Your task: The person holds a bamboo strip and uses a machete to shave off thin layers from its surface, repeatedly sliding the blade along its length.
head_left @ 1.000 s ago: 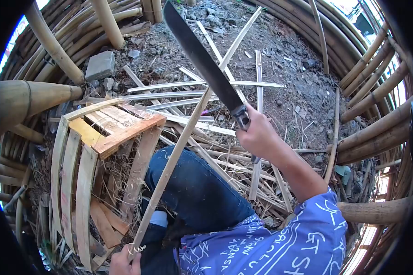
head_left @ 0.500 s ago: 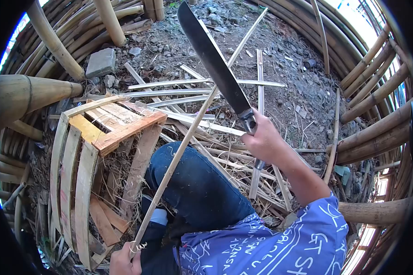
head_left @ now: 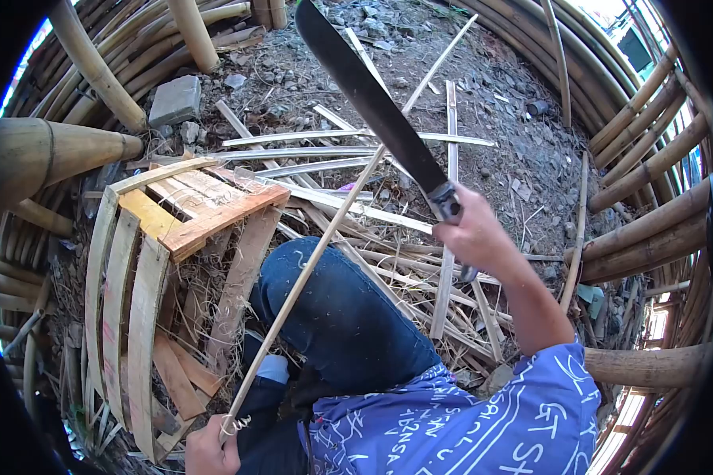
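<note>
My right hand is closed around the handle of a machete, its long dark blade slanting up and left with the tip near the top of the view. At the lower left, my left hand grips the near end of a long thin bamboo strip. The strip runs diagonally over my bent knee toward the far ground, and the blade overlaps it in this view. Small curled shavings cling to the strip beside my left fingers.
A slatted wooden crate stands left of my leg, with wood pieces inside. Split bamboo strips and shavings litter the ground ahead. A concrete block lies at the back left. Bamboo poles surround the spot.
The machete and my right hand have shifted slightly right, the blade tip moving up and left. The strip's far end has swung a little right. My left hand keeps its grip.
</note>
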The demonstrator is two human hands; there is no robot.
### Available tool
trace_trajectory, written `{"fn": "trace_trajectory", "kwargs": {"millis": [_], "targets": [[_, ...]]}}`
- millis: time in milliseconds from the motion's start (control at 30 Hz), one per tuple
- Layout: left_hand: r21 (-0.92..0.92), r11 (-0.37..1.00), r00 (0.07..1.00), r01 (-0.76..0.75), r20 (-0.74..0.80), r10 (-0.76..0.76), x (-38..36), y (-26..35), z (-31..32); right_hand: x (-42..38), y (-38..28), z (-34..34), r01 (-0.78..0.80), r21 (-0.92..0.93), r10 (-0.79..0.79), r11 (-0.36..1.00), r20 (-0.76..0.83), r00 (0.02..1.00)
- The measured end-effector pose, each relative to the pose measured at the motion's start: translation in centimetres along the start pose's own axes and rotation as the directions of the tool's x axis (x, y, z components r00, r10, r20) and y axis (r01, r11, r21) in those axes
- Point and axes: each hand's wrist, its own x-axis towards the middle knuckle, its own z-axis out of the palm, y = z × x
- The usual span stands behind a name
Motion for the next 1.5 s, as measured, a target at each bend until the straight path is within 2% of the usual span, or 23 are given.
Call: {"fn": "trace_trajectory", "kwargs": {"millis": [100,167,233,267,367,433,533,633,700,733,833,867,967,1000,1067,1167,1200,1233,1267,1300,1367,1433,1500], "targets": [[0.003,0.999,0.999,0.039,0.026,-0.039,-0.2,0.4,0.0,0.1,0.3,0.5,-0.069,0.056,0.07,0.996,-0.007,0.998],[-0.03,1.0,1.0,-0.011,0.0,0.011,-0.2,0.1,-0.2,-0.6,-0.3,0.2,-0.046,0.0,0.046,0.999,0.01,0.999],[-0.016,1.0,1.0,-0.023,-0.009,0.023,-0.1,-0.1,0.1,-0.7,0.0,-0.6,-0.079,0.06,0.078,0.995,0.014,0.997],[0.003,1.0,1.0,0.012,0.017,-0.012,0.0,-0.2,0.2,-0.2,0.7,-0.4,-0.003,0.04,0.004,0.999,-0.025,1.0],[0.018,0.999,0.999,0.039,0.024,-0.04,-0.3,-0.1,0.0,-1.4,0.6,0.7,0.061,0.029,-0.062,0.998,0.014,0.998],[0.019,0.999,0.999,0.033,0.011,-0.033,-0.2,-0.1,-0.1,-1.1,1.6,-0.4,0.029,0.061,-0.033,0.998,0.063,0.997],[-0.012,1.0,1.0,0.006,0.004,-0.006,-0.3,-0.4,0.4,-1.3,0.2,-0.5,-0.131,0.156,0.123,0.979,0.061,0.991],[-0.007,1.0,1.0,-0.01,-0.019,0.01,-0.1,-0.4,0.1,-2.0,1.3,-0.8,0.013,0.001,-0.013,1.0,0.081,0.997],[-0.016,1.0,1.0,-0.008,-0.011,0.008,-0.1,-0.8,0.5,-1.5,0.5,-1.1,-0.064,0.041,0.064,0.997,0.009,0.998],[-0.016,1.0,1.0,0.002,-0.012,-0.002,-0.4,-0.7,0.3,-1.8,0.4,-0.8,-0.165,0.145,0.16,0.975,0.049,0.986],[-0.081,0.997,0.999,-0.019,-0.041,0.016,-0.1,-0.5,0.0,-3.4,0.0,-0.7,-0.107,0.056,0.098,0.993,0.136,0.986],[-0.057,0.998,0.999,-0.032,-0.028,0.031,-0.1,-0.7,0.0,-2.9,1.4,-0.8,-0.012,0.054,0.008,0.998,0.061,0.998],[-0.048,0.998,0.999,-0.028,-0.03,0.026,-0.8,-1.4,0.1,-2.8,0.6,0.0,-0.174,0.171,0.162,0.97,0.081,0.983],[-0.056,0.998,0.999,-0.028,-0.032,0.026,-0.7,-1.6,-0.1,-3.0,0.5,-0.2,-0.172,0.172,0.161,0.97,0.079,0.984],[-0.03,0.999,0.999,-0.014,-0.047,0.012,-0.5,-1.7,0.0,-3.5,0.2,-0.8,-0.036,0.031,0.032,0.999,0.118,0.993],[0.021,0.994,0.994,0.104,0.044,-0.105,-0.3,-0.8,-0.2,-2.8,1.1,-0.2,-0.13,0.141,0.116,0.981,0.103,0.988],[0.018,0.994,0.993,0.109,0.04,-0.109,-0.4,-1.0,-0.1,-3.2,1.1,-0.1,-0.005,0.003,0.005,1.0,0.123,0.992],[0.008,1.0,0.999,-0.017,-0.043,0.017,-0.4,-1.4,0.1,-3.7,1.1,0.4,0.04,0.037,-0.044,0.999,0.121,0.992],[0.009,0.989,0.982,-0.146,-0.121,0.146,-0.3,-1.7,0.1,-3.5,0.6,-0.1,-0.046,0.036,0.04,0.998,0.151,0.988],[0.009,0.989,0.983,-0.145,-0.113,0.145,-0.3,-1.7,0.1,-3.5,0.2,-0.6,-0.135,0.031,0.127,0.99,0.185,0.975],[-0.017,1.0,1.0,0.016,-0.015,-0.017,-0.4,-1.5,0.2,-3.4,0.7,0.0,-0.131,0.051,0.119,0.99,0.194,0.974],[-0.03,0.995,0.995,0.1,0.015,-0.099,-0.8,-1.4,-0.4,-3.0,1.0,0.0,-0.121,0.074,0.105,0.99,0.2,0.974],[-0.035,0.986,0.985,0.162,0.071,-0.16,-0.6,-1.2,-0.9,-3.2,1.5,-0.5,0.092,-0.021,-0.087,0.996,0.154,0.984]]}}
